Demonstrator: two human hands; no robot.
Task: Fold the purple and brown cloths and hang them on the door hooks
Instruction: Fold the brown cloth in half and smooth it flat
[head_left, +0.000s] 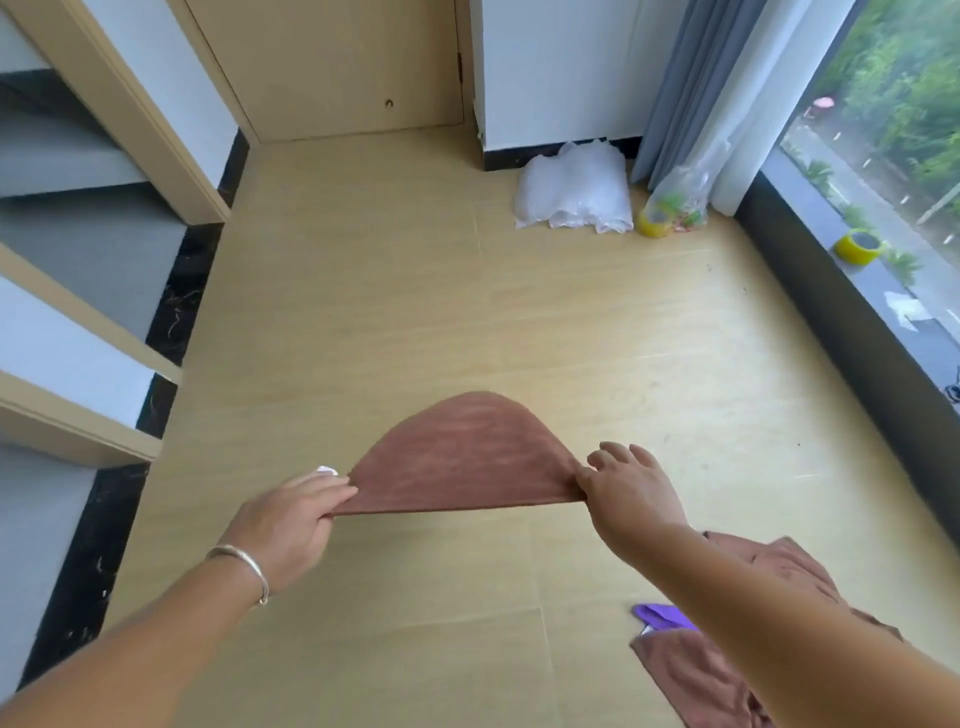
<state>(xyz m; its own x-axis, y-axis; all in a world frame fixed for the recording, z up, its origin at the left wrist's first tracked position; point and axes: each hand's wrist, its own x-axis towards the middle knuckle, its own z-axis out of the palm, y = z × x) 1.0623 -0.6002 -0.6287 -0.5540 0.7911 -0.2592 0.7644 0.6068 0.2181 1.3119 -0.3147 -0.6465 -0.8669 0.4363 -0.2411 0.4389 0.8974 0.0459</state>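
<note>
The left hand (291, 512) and right hand (621, 486) each pinch a corner of the brown cloth (460, 460), stretched at lower centre. It looks soft and light, bulging limply; corners suit gripping. More cloths (696, 670) lie lower right.

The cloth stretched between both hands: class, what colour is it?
Brown, seen in the head view: the cloth is a plain reddish brown.

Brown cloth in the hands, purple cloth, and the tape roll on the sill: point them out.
brown cloth (462, 457), head view, middle of its upper face.
purple cloth (662, 617), head view, exposed corner.
tape roll (860, 248), head view, yellow side.
</note>
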